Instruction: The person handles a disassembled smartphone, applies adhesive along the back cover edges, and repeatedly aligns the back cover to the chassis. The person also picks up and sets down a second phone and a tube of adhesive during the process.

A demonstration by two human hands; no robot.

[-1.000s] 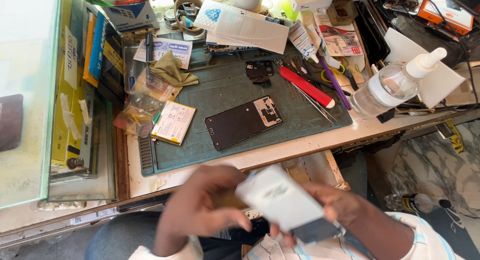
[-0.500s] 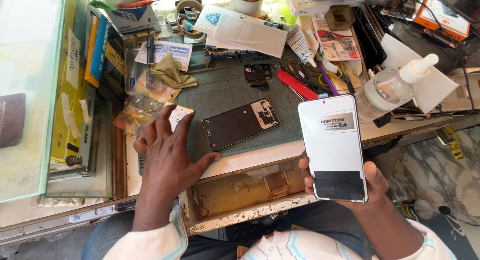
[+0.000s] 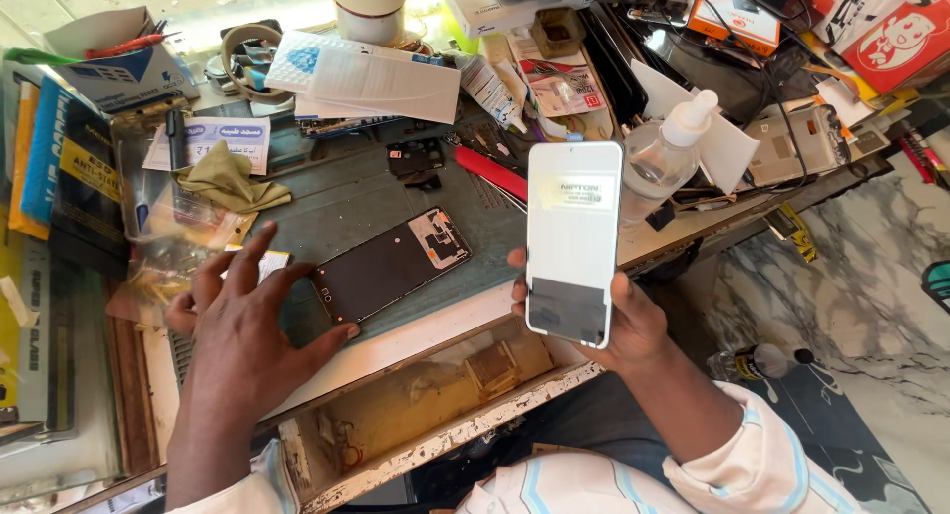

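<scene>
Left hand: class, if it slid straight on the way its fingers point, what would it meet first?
The left hand points up and right across the mat; its fingertips look already at the edge of the opened black phone, so that comes first, though contact is hard to judge.

The left hand (image 3: 247,326) has left the white panel (image 3: 574,239) and come down spread on the green mat (image 3: 346,202), fingertips now at the dark phone (image 3: 391,267). The right hand (image 3: 614,321) alone now holds the panel, raised upright and farther right.
</scene>
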